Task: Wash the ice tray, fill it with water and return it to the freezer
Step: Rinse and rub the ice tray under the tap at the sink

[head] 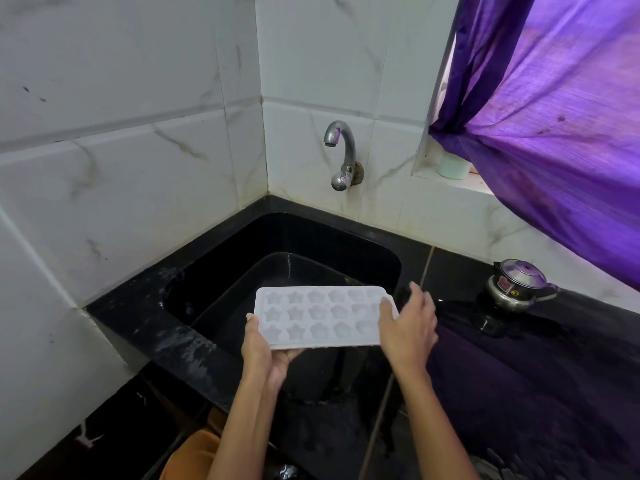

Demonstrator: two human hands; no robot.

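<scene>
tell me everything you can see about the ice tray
The ice tray is a white rectangular mould, plastic or silicone by its look, with three rows of star and flower cavities. It faces up, roughly level, above the near edge of the black sink. The left hand grips its near left corner; the right hand holds its right end. Whether it holds water is unclear.

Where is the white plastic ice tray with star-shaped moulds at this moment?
In the head view, the white plastic ice tray is low centre, held by the left hand and right hand above the black sink, below the metal tap.
</scene>
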